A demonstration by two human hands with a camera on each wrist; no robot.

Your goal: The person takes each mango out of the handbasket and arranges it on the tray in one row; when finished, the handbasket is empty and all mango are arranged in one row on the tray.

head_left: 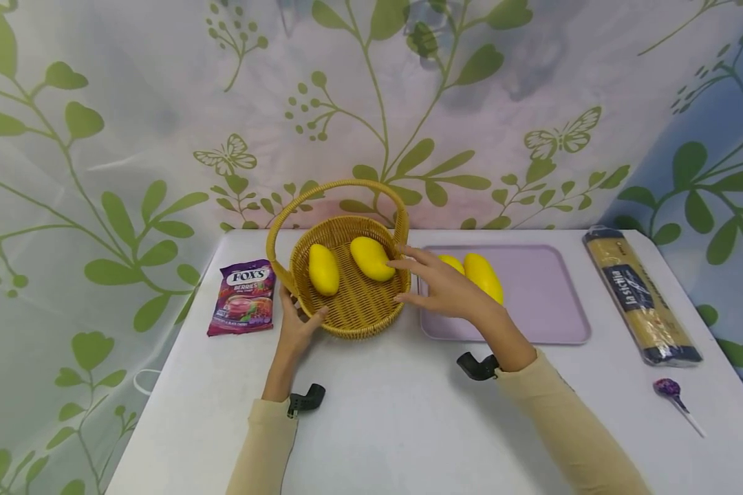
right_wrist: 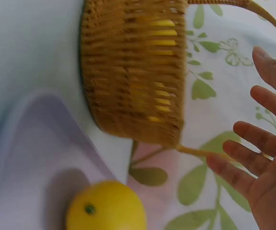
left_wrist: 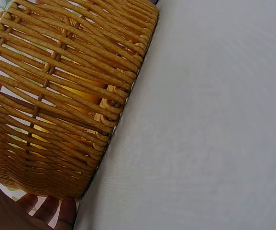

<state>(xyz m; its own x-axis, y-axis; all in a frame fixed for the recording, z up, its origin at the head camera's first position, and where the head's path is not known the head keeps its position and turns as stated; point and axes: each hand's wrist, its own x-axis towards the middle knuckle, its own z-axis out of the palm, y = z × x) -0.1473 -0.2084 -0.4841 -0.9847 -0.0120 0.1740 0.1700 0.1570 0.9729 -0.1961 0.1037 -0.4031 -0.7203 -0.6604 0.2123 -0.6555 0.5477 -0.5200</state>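
Note:
A yellow wicker basket [head_left: 357,317] with a tall hoop handle stands on the table, with a yellow mango [head_left: 324,270] at its left and another mango [head_left: 370,258] at its right. My left hand [head_left: 295,335] grips the basket's left front side, thumb at the rim and fingers along the outer wall [left_wrist: 56,91]. Over the right rim hovers my right hand [head_left: 448,283], its fingers spread and holding nothing; the right wrist view shows them apart from the woven wall [right_wrist: 128,72]. More mangoes [head_left: 484,277] lie on a lilac tray [head_left: 541,295], partly hidden behind that hand.
Left of the basket lies a purple Fox's candy bag [head_left: 243,299]. A pasta packet [head_left: 640,295] lies right of the tray, with a lollipop [head_left: 673,395] in front of it. Behind the white table [head_left: 396,412] hangs a leaf-patterned curtain [head_left: 254,103].

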